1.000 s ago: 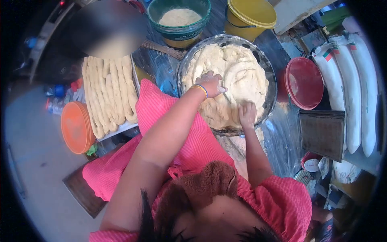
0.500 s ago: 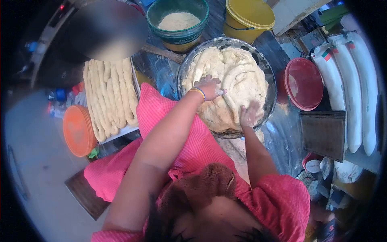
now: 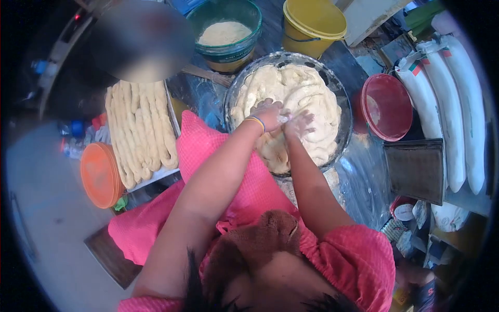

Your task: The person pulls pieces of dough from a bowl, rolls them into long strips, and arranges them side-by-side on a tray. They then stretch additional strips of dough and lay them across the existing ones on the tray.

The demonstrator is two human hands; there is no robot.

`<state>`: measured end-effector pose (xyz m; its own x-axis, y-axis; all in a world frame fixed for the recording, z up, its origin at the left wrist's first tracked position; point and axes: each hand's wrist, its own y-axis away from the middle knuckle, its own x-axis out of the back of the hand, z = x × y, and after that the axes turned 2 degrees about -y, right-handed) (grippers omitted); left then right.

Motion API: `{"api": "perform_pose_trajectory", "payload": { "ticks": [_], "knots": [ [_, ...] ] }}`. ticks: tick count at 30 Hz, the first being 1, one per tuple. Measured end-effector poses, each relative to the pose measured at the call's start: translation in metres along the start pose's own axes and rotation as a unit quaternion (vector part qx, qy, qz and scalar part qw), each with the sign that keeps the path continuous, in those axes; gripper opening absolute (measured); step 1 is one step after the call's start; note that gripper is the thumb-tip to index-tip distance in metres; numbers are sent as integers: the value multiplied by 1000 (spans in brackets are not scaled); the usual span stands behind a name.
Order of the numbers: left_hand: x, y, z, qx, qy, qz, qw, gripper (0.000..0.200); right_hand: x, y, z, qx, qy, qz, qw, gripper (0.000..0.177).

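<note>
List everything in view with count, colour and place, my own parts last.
Round dark basin: one, black, centre
Cream dough: one mass, cream, in basin
Long dough strips: several, cream, left, on pale tray
Round green plastic tub: one, green, top
Round yellow plastic bucket: one, yellow, top
Round red plastic bucket: one, red, right
Long white sacks: three, white, far right
Round orange plastic ware: count unclear, orange, left
Flat dark trays: count unclear, brown, right
Bristled tool: one, tan, beside basin
Edge clutter: too small to count
Pink garment: one, pink, bottom
Left hand: one, white-dusted, at dough
Right hand: one, white-dusted, at dough
</note>
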<state>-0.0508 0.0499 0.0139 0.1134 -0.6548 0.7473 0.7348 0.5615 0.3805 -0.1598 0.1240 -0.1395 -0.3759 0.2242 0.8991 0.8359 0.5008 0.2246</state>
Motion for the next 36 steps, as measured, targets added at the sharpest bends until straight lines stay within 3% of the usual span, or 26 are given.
{"api": "perform_pose_trajectory", "payload": {
  "ticks": [1,2,4,5,7,8,9,10,12,13,14,15,16,18,20,22,24,26,27,28,29,32,33,34,35,36],
  "knots": [
    [4,2,0,15,9,-5,1000,59,3,1,-17,-38,84,-47,995,75],
    [7,3,0,14,6,-1,1000,59,-14,-2,-17,-35,81,-44,995,75],
    [4,1,-5,29,9,9,1000,59,-66,-10,-1,194,54,-23,979,66],
    [-11,-14,-22,-9,27,11,1000,60,-64,-9,1,196,54,-22,979,66],
    [-1,-7,-13,33,30,-8,999,61,-46,-3,-1,277,-36,-211,937,56],
    [6,-4,-9,75,31,-28,996,62,-32,2,-1,283,-36,-211,935,56],
    [3,-7,-14,78,31,-22,996,62,0,15,-7,218,-309,-271,885,52],
    [-4,-12,-23,120,109,-30,986,63,28,26,-11,135,-553,-313,760,48],
    [1,-14,-22,164,193,-26,967,65,65,40,-10,125,-612,-351,698,44],
    [10,-7,-12,221,385,-69,893,67,90,51,-14,144,-621,-351,686,44],
    [16,-2,-6,264,560,-107,778,69,113,62,-17,164,-630,-352,673,43],
    [3,-13,-21,169,744,-173,623,63,131,67,-13,175,-605,-365,686,43],
    [-1,-17,-21,164,747,-157,625,63,147,70,-9,191,-580,-380,695,42],
    [-1,-22,-7,226,756,54,611,59,177,78,-4,244,-469,-420,738,41],
    [12,-12,1,197,774,159,581,62,172,64,17,316,-482,-505,642,50],
    [36,24,22,88,743,167,642,53,163,60,22,298,-543,-494,610,59],
    [42,40,34,-103,680,141,712,46,153,44,8,269,-608,-474,578,69],
    [38,58,58,-165,595,82,783,31,156,29,-7,101,-712,-441,536,84],
    [30,59,62,-170,593,82,783,31,171,34,-24,111,-730,-409,536,84],
    [19,58,64,-243,447,63,859,24,198,45,-46,120,-748,-374,535,84],
    [15,57,67,-309,286,46,906,17,228,56,-66,228,-747,-293,552,80],
    [37,84,90,-299,227,19,926,15,270,47,-68,287,-753,-215,551,45],
    [46,90,97,-297,224,29,928,15,281,49,-70,296,-775,-238,505,35],
    [52,94,107,-299,332,52,893,20,293,53,-72,301,-792,-265,460,29],
    [58,97,117,-299,436,74,845,24,308,59,-75,366,-760,-347,409,34],
    [64,100,128,-297,535,95,785,29,315,64,-79,367,-756,-358,407,34]
  ]
}}
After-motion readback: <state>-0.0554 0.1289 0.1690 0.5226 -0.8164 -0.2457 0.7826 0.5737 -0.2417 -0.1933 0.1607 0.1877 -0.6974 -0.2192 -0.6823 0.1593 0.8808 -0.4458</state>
